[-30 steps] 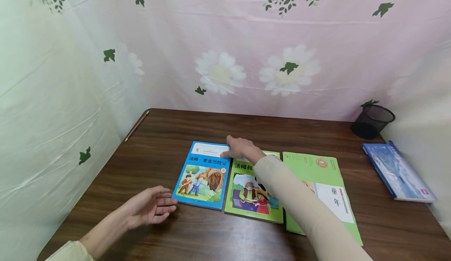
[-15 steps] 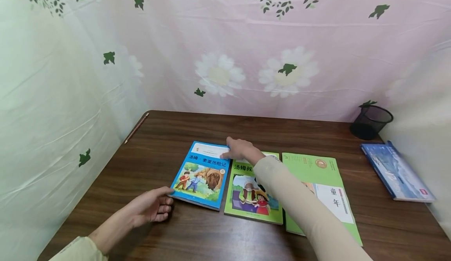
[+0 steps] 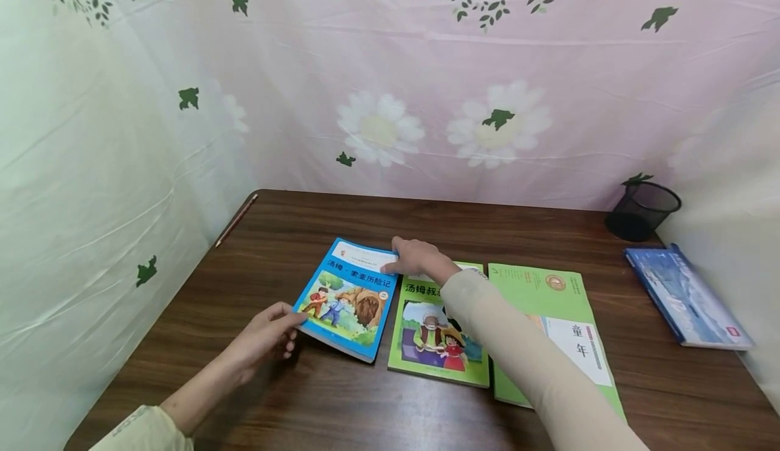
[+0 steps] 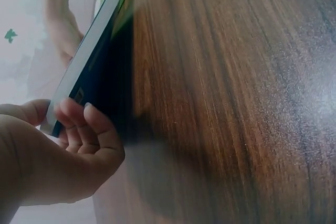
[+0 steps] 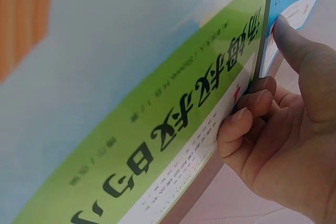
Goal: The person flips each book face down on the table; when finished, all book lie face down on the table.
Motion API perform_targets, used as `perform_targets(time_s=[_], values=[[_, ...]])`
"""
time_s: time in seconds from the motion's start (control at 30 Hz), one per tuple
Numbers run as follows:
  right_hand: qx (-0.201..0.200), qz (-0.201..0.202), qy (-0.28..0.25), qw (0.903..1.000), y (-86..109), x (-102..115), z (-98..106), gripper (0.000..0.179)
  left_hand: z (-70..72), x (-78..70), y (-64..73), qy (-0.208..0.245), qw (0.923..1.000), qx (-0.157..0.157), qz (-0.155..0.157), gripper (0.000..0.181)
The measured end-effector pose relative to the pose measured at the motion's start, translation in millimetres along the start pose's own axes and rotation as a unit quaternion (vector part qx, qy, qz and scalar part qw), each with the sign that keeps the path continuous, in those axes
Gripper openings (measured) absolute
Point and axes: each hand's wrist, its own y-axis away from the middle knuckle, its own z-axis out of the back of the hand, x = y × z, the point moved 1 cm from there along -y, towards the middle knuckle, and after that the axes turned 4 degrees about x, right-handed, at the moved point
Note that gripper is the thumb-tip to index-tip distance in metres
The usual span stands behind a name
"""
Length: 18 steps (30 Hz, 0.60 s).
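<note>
A blue storybook (image 3: pixel 350 305) lies turned slightly, its left side raised off the table. My left hand (image 3: pixel 265 339) pinches its lower left corner, thumb on the cover; in the left wrist view the fingers (image 4: pixel 100 124) curl under the book (image 4: pixel 81 69). At its upper right corner my right hand (image 3: pixel 420 259) holds the book, thumb on the cover in the right wrist view and other fingers (image 5: pixel 257 103) curled at the edge. Beside it lies a green storybook (image 3: pixel 435 336), partly hidden by the right forearm.
A larger green book (image 3: pixel 536 285) lies right of the storybooks, partly under the sleeve. Farther right are a blue-white book (image 3: pixel 688 295) and a black mesh pen holder (image 3: pixel 642 210). A pencil (image 3: pixel 236 221) lies along the left edge of the brown table (image 3: pixel 292 217).
My left hand has moved from beside the blue book to pinch its lower left corner. The book's left side has risen and turned a little. The right hand has stayed put.
</note>
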Motion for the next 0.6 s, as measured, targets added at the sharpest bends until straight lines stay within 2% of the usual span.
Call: perform_targets(time_s=[0.27, 0.6], values=[[-0.005, 0.003, 0.000, 1.0000, -1.5, -0.3, -0.8, 0.058, -3.1, -2.0, 3.3, -0.015, 0.9984, -0.047, -0.027, 0.030], [-0.007, 0.003, -0.001, 1.0000, -1.8, 0.4, -2.0, 0.062, -4.3, -2.7, 6.0, -0.016, 0.9949, -0.074, -0.066, 0.030]])
